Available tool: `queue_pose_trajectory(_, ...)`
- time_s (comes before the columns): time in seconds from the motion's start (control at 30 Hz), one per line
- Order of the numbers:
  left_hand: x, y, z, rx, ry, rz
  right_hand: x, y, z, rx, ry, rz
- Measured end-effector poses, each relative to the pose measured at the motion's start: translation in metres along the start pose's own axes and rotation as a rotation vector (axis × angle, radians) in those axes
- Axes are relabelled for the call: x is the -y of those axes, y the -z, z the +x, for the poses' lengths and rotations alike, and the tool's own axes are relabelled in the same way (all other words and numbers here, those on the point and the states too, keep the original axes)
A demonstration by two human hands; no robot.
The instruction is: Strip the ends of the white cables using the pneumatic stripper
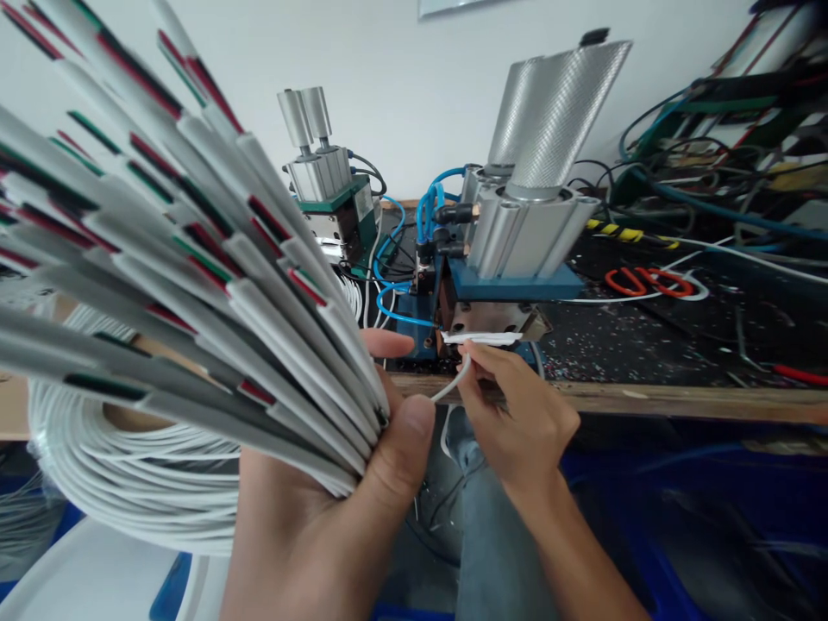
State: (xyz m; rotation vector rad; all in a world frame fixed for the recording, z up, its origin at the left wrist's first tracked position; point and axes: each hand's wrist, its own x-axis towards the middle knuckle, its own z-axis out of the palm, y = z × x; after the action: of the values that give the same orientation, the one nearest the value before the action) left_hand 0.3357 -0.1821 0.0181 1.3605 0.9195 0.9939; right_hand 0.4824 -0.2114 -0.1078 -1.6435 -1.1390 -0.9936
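Note:
My left hand (336,517) is closed around a thick bundle of white cables (213,285), whose cut ends fan out toward the upper left. Red, black and green inner wires show at many of those ends. My right hand (517,414) pinches a single white cable (456,381) that curves over from the left thumb. Its fingertips are right at the front of a pneumatic machine (517,233) with two silver cylinders on a blue base. A white strip (482,338) lies across the machine's front opening, just above the fingers.
A large coil of white cable (129,483) lies at lower left. A second, smaller machine (320,172) stands further back. Orange-handled scissors (647,282) rest on the black bench (673,345), which is littered with small scraps. Blue air hoses (427,211) run between the machines.

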Motion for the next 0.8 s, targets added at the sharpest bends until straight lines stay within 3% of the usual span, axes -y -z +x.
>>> queue_pose_trajectory(0.17, 0.002, 0.004, 0.001, 0.018, 0.008, -0.017, 0.0, 0.0, 0.001, -0.01, 0.006, -0.013)
queue_pose_trajectory(0.4, 0.012, 0.017, 0.015, 0.18, -0.029, -0.006, 0.0, 0.0, -0.001, -0.025, 0.028, -0.033)
queue_pose_trajectory(0.63, 0.035, 0.02, 0.015, 0.307, 0.049, 0.09, 0.009, 0.01, 0.003, -0.04, 0.041, -0.017)
queue_pose_trajectory(0.8, 0.049, 0.017, 0.011, 0.445, 0.178, -0.048, 0.025, 0.026, -0.008, 0.045, 0.025, 0.034)
